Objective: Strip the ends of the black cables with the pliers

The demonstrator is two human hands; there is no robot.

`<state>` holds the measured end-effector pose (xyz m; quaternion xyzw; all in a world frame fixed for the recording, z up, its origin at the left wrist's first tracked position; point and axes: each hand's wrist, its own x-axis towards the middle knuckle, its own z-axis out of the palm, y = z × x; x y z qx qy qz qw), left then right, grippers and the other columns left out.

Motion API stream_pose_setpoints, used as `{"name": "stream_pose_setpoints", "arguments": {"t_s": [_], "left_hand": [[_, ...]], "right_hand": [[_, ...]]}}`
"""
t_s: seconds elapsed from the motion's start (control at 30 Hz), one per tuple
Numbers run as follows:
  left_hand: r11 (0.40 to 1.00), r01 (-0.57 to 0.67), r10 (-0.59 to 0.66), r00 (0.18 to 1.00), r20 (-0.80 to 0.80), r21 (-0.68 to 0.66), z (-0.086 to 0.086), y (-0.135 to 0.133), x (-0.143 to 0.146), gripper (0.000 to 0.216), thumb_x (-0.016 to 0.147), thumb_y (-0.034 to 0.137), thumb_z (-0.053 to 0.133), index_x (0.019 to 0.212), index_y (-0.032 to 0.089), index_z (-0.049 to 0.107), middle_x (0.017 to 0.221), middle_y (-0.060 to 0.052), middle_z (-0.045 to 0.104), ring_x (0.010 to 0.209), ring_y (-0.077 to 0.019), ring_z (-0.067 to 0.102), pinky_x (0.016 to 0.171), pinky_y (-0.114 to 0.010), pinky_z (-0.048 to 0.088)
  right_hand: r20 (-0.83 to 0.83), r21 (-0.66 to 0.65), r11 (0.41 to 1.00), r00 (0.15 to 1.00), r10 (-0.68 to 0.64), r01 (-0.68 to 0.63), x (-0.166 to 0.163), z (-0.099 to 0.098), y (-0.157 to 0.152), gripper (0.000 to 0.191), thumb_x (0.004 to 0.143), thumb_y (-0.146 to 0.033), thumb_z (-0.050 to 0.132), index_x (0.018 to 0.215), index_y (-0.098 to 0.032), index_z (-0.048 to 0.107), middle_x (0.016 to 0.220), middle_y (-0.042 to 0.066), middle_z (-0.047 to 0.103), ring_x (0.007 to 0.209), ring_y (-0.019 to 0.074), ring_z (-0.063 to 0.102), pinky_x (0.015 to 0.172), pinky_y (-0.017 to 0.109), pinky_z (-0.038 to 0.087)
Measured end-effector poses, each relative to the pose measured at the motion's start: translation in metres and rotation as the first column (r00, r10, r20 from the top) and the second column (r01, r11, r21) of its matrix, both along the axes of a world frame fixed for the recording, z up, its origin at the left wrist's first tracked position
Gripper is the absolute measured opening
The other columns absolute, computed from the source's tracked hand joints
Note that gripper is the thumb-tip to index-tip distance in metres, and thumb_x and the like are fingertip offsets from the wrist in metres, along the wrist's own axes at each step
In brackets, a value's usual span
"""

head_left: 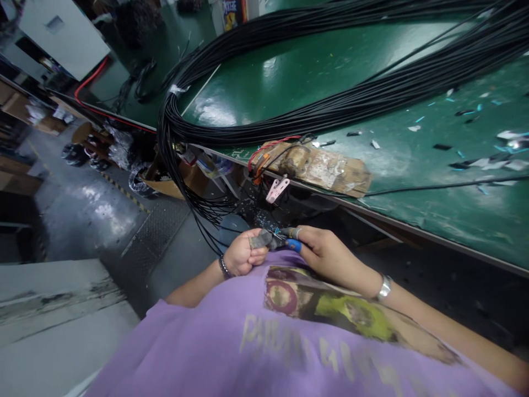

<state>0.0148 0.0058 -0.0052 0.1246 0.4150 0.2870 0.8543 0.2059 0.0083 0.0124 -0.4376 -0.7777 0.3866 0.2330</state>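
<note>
Head view.

Left hand (243, 256): closed in a loose fist just above the purple shirt (264, 342), thumb and fingers pressed on the end of a thin black cable (264, 239). A dark bracelet is worn at the wrist.

Right hand (326, 253): closed on a pair of cutters (289, 240) with blue grips; the handles are held in the fingers and the tool's nose is pointed at the left-hand pinch. Whether the jaws are shut cannot be told. A metal watch is worn at the wrist.

Cable: held between the two hands, directly in front of the chest. Fine coloured strands are seen at its tip, where the cutters meet it. Judged light, limp and slippery-jacketed; the bared strands are judged fragile. Best taken close behind the stripped end, as the left hand has it, since a hold farther back would let the tip droop.

Cable bundle (372, 94): above and beyond the grip, laid across the green bench (454, 209) and hung over its edge in a loop. Judged heavy in bulk and prone to tangling.

Brown taped block (326, 165): on the bench edge, just above the hands.

Offcuts (475, 162): scattered up and to the right of the grip.
</note>
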Motion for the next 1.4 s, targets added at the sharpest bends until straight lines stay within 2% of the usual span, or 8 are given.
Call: {"name": "stream_pose_setpoints", "arguments": {"t_s": [0.17, 0.3, 0.4, 0.5, 0.6, 0.8, 1.17, 1.4], "left_hand": [[0.999, -0.025, 0.024, 1.0, 0.014, 0.025, 0.0, 0.0, 0.0, 0.018, 0.061, 0.013, 0.064, 0.065, 0.018, 0.047, 0.033, 0.011, 0.03, 0.026, -0.003, 0.019, 0.034, -0.016, 0.006], [0.99, -0.101, 0.106, 0.993, -0.049, 0.097, 0.003, 0.0, 0.003, 0.021, 0.058, 0.02, 0.069, 0.064, 0.017, 0.048, 0.032, 0.011, 0.031, 0.026, -0.0028, 0.018, 0.033, -0.017, 0.007], [0.965, -0.148, 0.184, 0.97, -0.157, 0.216, 0.004, -0.001, 0.007, 0.031, 0.056, 0.032, 0.075, 0.064, 0.016, 0.05, 0.033, 0.009, 0.039, 0.027, -0.003, 0.025, 0.032, -0.017, 0.012], [0.948, -0.155, 0.223, 0.946, -0.234, 0.278, 0.004, -0.002, 0.01, 0.04, 0.051, 0.04, 0.079, 0.063, 0.016, 0.049, 0.038, 0.006, 0.049, 0.031, -0.0044, 0.037, 0.033, -0.016, 0.021], [0.948, -0.148, 0.222, 0.942, -0.253, 0.281, 0.003, -0.003, 0.011, 0.044, 0.05, 0.042, 0.08, 0.063, 0.016, 0.047, 0.043, 0.004, 0.055, 0.033, -0.0059, 0.044, 0.035, -0.016, 0.029], [0.948, -0.119, 0.202, 0.942, -0.27, 0.296, 0.004, -0.004, 0.013, 0.042, 0.052, 0.039, 0.08, 0.061, 0.015, 0.047, 0.045, 0.002, 0.058, 0.034, -0.0071, 0.048, 0.035, -0.016, 0.033], [0.952, -0.086, 0.179, 0.934, -0.308, 0.294, 0.006, -0.003, 0.015, 0.047, 0.048, 0.043, 0.081, 0.061, 0.016, 0.045, 0.044, 0.001, 0.059, 0.033, -0.0081, 0.049, 0.034, -0.016, 0.034], [0.935, -0.024, 0.189, 0.878, -0.44, 0.355, 0.005, -0.006, 0.015, 0.043, 0.052, 0.044, 0.078, 0.068, 0.014, 0.052, 0.048, 0.002, 0.06, 0.038, -0.0078, 0.053, 0.036, -0.015, 0.036]], "right_hand": [[0.013, 0.013, 1.0, 1.0, -0.009, 0.009, 0.002, -0.004, 0.001, 0.026, 0.086, -0.026, 0.042, 0.063, -0.021, 0.053, 0.061, 0.003, 0.053, 0.057, 0.0162, 0.051, 0.056, 0.029, 0.04], [0.002, 0.004, 0.999, 0.999, -0.05, 0.05, 0.005, -0.004, 0.0, 0.023, 0.086, -0.029, 0.044, 0.072, -0.021, 0.061, 0.064, 0.004, 0.058, 0.061, 0.0171, 0.053, 0.059, 0.029, 0.043], [-0.02, -0.004, 0.997, 0.997, -0.074, 0.074, 0.004, -0.001, -0.001, 0.022, 0.087, -0.031, 0.045, 0.08, -0.021, 0.063, 0.068, 0.005, 0.061, 0.064, 0.0175, 0.055, 0.061, 0.03, 0.044], [-0.017, 0.005, 0.998, 0.998, -0.065, 0.065, 0.001, 0.003, -0.002, 0.022, 0.087, -0.03, 0.045, 0.077, -0.02, 0.062, 0.067, 0.005, 0.06, 0.063, 0.0177, 0.055, 0.06, 0.029, 0.044], [-0.007, 0.016, 0.998, 0.998, -0.066, 0.066, -0.002, 0.003, -0.002, 0.021, 0.087, -0.028, 0.044, 0.078, -0.02, 0.062, 0.069, 0.006, 0.061, 0.064, 0.018, 0.055, 0.061, 0.03, 0.044], [0.036, 0.032, 0.998, 0.997, -0.064, 0.063, -0.006, 0.001, -0.002, 0.019, 0.085, -0.022, 0.044, 0.08, -0.019, 0.062, 0.069, 0.006, 0.06, 0.065, 0.0185, 0.056, 0.061, 0.03, 0.044], [0.01, 0.011, 0.997, 0.997, -0.071, 0.071, -0.006, -0.002, -0.002, 0.018, 0.086, -0.023, 0.046, 0.082, -0.02, 0.064, 0.071, 0.006, 0.063, 0.066, 0.0181, 0.057, 0.062, 0.029, 0.044], [0.019, 0.021, 0.997, 0.997, -0.076, 0.076, -0.008, -0.002, -0.003, 0.017, 0.085, -0.022, 0.046, 0.078, -0.019, 0.062, 0.069, 0.005, 0.062, 0.064, 0.0167, 0.057, 0.06, 0.027, 0.044]]}}
